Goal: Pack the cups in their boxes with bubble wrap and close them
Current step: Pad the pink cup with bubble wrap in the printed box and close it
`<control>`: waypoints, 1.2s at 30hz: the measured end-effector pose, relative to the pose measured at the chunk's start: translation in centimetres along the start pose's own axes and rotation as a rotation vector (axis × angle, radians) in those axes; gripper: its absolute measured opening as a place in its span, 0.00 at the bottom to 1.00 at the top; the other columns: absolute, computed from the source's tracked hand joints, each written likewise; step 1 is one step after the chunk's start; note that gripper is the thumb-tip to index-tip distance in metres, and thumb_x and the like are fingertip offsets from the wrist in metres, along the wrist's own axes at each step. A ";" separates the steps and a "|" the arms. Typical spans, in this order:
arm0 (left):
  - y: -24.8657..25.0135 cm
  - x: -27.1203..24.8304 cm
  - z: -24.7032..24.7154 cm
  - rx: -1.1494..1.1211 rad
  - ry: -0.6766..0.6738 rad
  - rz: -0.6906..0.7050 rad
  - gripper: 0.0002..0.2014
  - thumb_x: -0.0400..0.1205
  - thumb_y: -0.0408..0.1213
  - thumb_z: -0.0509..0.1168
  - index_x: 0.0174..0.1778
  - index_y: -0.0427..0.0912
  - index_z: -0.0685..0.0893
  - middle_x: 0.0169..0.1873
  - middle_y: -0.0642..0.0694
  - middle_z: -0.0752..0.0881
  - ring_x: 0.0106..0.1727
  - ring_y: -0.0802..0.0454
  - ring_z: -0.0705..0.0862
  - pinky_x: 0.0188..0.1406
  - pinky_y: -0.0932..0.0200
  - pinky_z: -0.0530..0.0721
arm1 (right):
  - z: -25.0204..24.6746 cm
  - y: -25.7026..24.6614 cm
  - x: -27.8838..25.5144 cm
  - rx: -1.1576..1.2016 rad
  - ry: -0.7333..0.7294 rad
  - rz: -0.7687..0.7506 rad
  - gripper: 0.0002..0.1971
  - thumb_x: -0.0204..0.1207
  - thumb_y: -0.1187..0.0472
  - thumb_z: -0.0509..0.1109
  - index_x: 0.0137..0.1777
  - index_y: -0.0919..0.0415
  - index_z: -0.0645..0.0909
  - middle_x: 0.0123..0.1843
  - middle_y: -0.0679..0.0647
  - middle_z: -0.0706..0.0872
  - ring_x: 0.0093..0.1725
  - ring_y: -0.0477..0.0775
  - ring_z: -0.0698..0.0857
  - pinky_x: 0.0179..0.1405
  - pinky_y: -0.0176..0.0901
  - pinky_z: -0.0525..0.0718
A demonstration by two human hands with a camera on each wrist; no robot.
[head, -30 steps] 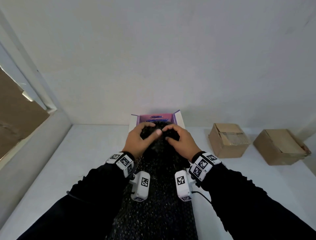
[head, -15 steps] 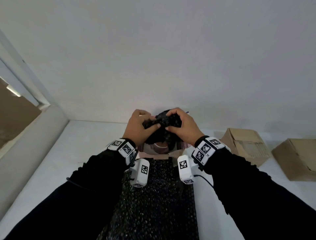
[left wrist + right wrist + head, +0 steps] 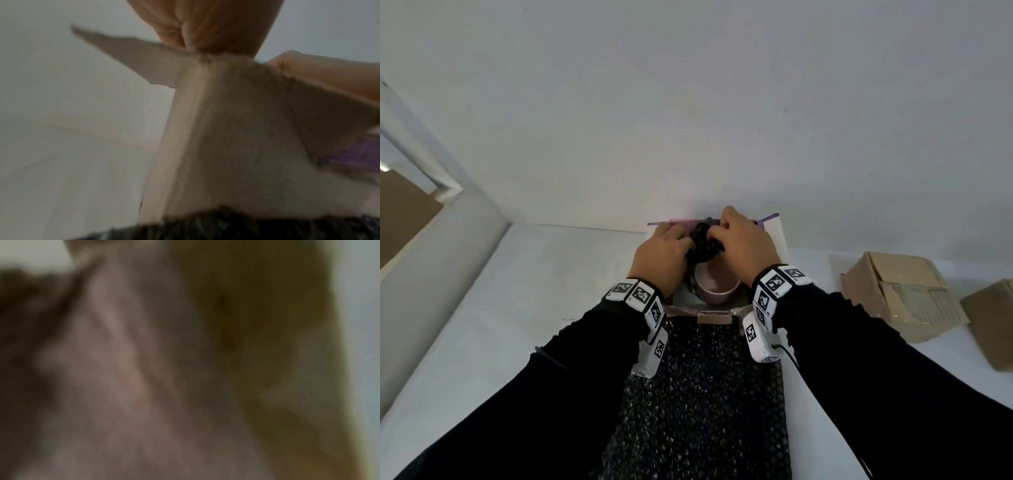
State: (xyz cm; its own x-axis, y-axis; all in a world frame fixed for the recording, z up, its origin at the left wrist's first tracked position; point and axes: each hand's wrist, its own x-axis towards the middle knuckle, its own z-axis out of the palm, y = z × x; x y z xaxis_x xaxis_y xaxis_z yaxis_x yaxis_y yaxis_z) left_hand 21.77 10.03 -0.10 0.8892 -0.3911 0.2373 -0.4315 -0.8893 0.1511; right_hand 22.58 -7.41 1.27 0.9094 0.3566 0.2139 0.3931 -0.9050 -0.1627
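Both hands meet over the open box [image 3: 779, 236], fingers curled round a crumpled wad of black bubble wrap [image 3: 705, 245]. The left hand [image 3: 662, 262] grips the wad from its left side, and the right hand [image 3: 744, 245] grips it from the right and from above, its knuckles highest. The wad sits at the far end of the box opening, partly down between the walls.

Just nearer than the wad, inside the same box, a pale pink cup [image 3: 717, 287] stands upright with its mouth open upward, its rim between the two wrists. The box has white walls and purple-printed flaps standing up at its far edge against the wall. In the left wrist view the brown inner side of a box flap [image 3: 131, 55] juts out beside the hand, and the picture is blurred; the right wrist view is too blurred to read.

Nearer than the box, touching its near edge, a long sheet of black bubble wrap [image 3: 705, 404] lies flat on the white table [image 3: 517, 308], running back between the two dark sleeves.

Well to the right of the box two brown cardboard boxes rest on the table: the closer one [image 3: 897, 291] and, beyond it at the frame edge, another [image 3: 993, 322].
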 end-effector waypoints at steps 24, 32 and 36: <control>1.7 -0.8 0.0 0.403 -0.157 -0.231 0.08 0.71 0.35 0.64 0.40 0.50 0.87 0.48 0.50 0.81 0.66 0.39 0.68 0.66 0.38 0.52 | 1.7 -0.2 0.4 0.169 -0.144 0.185 0.10 0.76 0.69 0.60 0.53 0.61 0.80 0.58 0.59 0.78 0.59 0.61 0.77 0.52 0.52 0.78; 1.9 -0.9 -0.5 0.409 -0.203 -0.179 0.08 0.76 0.43 0.62 0.43 0.53 0.88 0.48 0.54 0.87 0.71 0.43 0.69 0.69 0.34 0.41 | 0.6 -0.6 -0.3 0.174 -0.218 0.243 0.13 0.78 0.63 0.59 0.58 0.56 0.82 0.56 0.58 0.87 0.55 0.62 0.84 0.52 0.50 0.81; 2.1 -2.3 -0.9 0.311 -0.091 -0.137 0.09 0.76 0.42 0.63 0.47 0.54 0.87 0.42 0.54 0.89 0.65 0.46 0.76 0.66 0.39 0.52 | -0.7 -0.7 -2.0 0.299 -0.066 0.252 0.11 0.78 0.62 0.61 0.55 0.52 0.82 0.55 0.51 0.88 0.53 0.56 0.85 0.50 0.48 0.82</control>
State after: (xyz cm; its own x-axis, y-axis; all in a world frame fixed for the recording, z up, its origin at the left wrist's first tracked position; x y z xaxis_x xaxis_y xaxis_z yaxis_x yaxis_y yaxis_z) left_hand 18.71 9.26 0.56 0.9515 -0.2706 0.1464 -0.2532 -0.9590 -0.1273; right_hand 20.40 -7.61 1.62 0.9854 0.1545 0.0709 0.1695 -0.8619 -0.4778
